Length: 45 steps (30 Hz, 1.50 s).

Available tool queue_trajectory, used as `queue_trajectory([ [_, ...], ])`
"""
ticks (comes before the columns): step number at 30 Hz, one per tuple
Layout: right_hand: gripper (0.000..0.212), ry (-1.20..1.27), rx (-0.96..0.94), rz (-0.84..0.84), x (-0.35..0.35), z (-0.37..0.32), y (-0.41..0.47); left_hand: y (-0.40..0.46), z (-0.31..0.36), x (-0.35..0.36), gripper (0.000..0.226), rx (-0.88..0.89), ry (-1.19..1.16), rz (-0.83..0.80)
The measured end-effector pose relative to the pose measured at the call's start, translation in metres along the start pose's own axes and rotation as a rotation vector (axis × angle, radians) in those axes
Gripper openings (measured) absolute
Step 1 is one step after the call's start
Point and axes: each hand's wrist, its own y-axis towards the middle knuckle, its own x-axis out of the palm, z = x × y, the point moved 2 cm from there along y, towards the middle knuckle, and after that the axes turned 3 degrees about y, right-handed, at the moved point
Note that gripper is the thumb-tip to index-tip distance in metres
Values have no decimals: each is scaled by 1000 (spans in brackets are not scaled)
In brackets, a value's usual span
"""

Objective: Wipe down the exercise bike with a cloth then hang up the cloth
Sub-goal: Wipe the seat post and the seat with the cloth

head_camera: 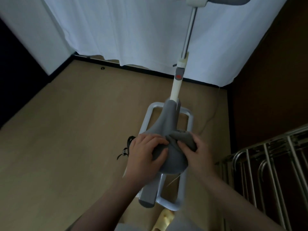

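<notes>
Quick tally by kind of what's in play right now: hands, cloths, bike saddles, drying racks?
Hands: 2, left hand and right hand, both gripping the cloth
Cloths: 1, grey cloth bunched on the saddle
Bike saddles: 1, grey saddle
Drying racks: 1, metal rack at the right
Total: 5

both hands [168, 155] gripping cloth [183, 139], bike saddle [170, 120]
</notes>
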Motion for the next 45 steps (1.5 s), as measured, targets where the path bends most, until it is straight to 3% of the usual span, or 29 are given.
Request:
queue_trajectory([
  [3, 34, -164, -115, 200, 26, -11, -37, -7, -3, -4, 17, 69, -102, -1],
  [6, 37, -352, -360, 92, 20, -17, -51, -20, -9, -9, 25, 132, -148, -45],
  [8, 30, -384, -294, 123, 9, -10, -43, -25, -15, -10, 26, 147, -131, -89],
  [11, 24, -294, -73, 365, 23, -7, -62, -23, -23, -13, 31, 147, -177, -191],
  [13, 34, -379, -152, 402, 44, -21, -79, -21, -30, -21, 37, 204, -153, -324],
  [15, 40, -479, -277, 305, 46, -23, -83, -20, -38, -31, 41, 245, -143, -410],
  [16, 39, -515, -247, 306, 42, -24, -78, -19, -43, -36, 41, 245, -157, -431],
  [19, 36, -376, 40, 544, 51, -28, -79, -21, -53, -49, 38, 181, -269, -383],
  [20, 39, -391, 28, 577, 68, -37, -83, -23, -56, -51, 36, 153, -309, -347],
  [23, 42, -650, -268, 379, 108, -51, -91, -23, -73, -53, 31, 73, -405, -289],
  [24, 44, -705, -284, 366, 104, -50, -87, -21, -78, -54, 30, 47, -429, -283],
  [28, 36, -601, 2, 648, 95, -51, -83, -12, -86, -57, 34, -155, -602, -403],
  [32, 38, -870, -288, 357, 120, -60, -92, -10, -89, -58, 26, -211, -731, -441],
  [34, 37, -932, -221, 432, 104, -57, -86, -9, -95, -56, 29, -243, -729, -441],
  [36, 36, -804, -62, 553, 106, -60, -84, -6, -98, -54, 27, -282, -773, -435],
  [40, 37, -964, -298, 303, 137, -65, -81, -1, -98, -56, 27, -246, -788, -434],
  [44, 36, -897, -134, 481, 129, -68, -72, 1, -100, -57, 26, -200, -768, -434],
  [45, 40, -939, -155, 425, 139, -71, -71, 1, -100, -57, 26, -208, -787, -434],
])
